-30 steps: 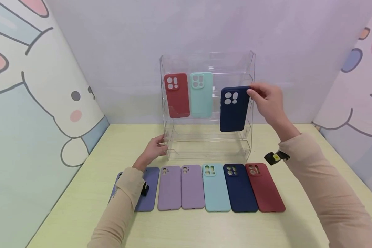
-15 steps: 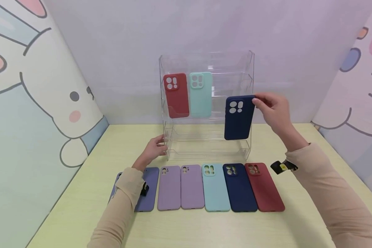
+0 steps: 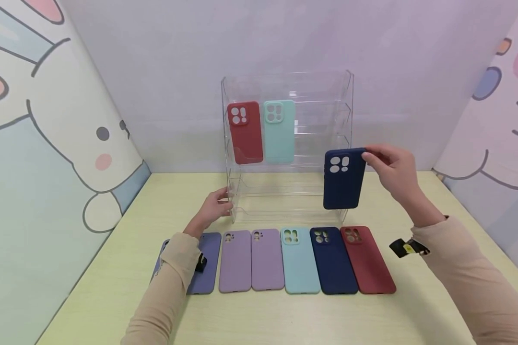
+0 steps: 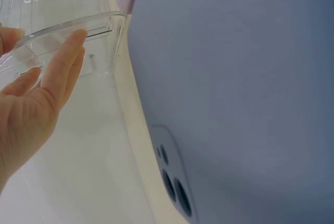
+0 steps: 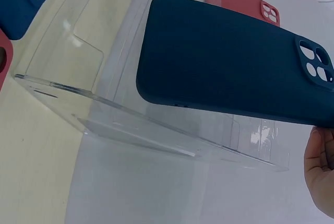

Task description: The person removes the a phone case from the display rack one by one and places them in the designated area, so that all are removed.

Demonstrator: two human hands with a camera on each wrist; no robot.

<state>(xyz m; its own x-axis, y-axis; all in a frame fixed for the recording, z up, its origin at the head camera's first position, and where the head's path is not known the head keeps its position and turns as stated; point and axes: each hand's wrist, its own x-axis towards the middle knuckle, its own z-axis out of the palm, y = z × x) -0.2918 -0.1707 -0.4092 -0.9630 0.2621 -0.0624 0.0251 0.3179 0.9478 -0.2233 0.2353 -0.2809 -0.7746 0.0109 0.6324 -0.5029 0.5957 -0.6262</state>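
My right hand point(image 3: 394, 170) pinches a dark blue phone case point(image 3: 344, 184) by its upper right corner. The case hangs upright in front of the right side of a clear acrylic display rack point(image 3: 285, 215). The right wrist view shows the dark blue case point(image 5: 224, 59) close up, camera cutouts toward the hand point(image 5: 321, 169). My left hand point(image 3: 212, 208) holds the rack's lower left side, thumb and fingers at the clear side panel point(image 4: 68, 31). On the rack, a red phone case point(image 3: 247, 136) and a mint phone case point(image 3: 279, 136) stand side by side.
A row of phone cases lies before the rack: blue-violet point(image 3: 209, 268), lilac point(image 3: 235, 263), another lilac point(image 3: 267, 263), mint point(image 3: 302, 268), dark blue point(image 3: 334, 268) and red point(image 3: 371, 268). My left sleeve point(image 3: 164, 287) partly covers the left end. Cartoon-printed panels point(image 3: 69, 120) flank the table.
My right hand has moved down and to the right with the dark blue phone case. My left hand stays at the rack's side.
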